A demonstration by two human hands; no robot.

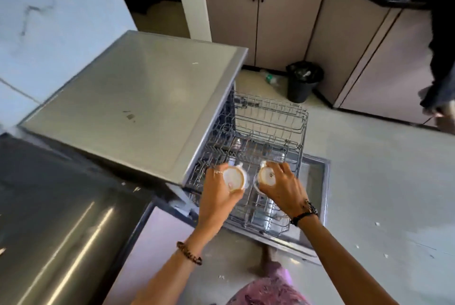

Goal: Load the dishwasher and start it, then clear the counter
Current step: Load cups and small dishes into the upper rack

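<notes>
The steel dishwasher (pixel 138 98) stands open, its door (pixel 317 181) folded down to the floor. Both wire racks are pulled out: the upper rack (pixel 270 117) further back, the lower rack (pixel 246 206) nearer me. My left hand (pixel 216 191) grips an upturned cup (pixel 235 179), its pale base facing me. A second upturned cup (pixel 267 176) with dark lettering on its base is held by my right hand (pixel 283 186). Both cups hang side by side just above the lower rack.
A dark counter (pixel 49 206) lies at my left. A black bin (pixel 302 80) and a plastic bottle (pixel 270 78) sit on the floor by the grey cabinets (pixel 270 14). Another person (pixel 440 58) stands at the right edge. My feet are below the door.
</notes>
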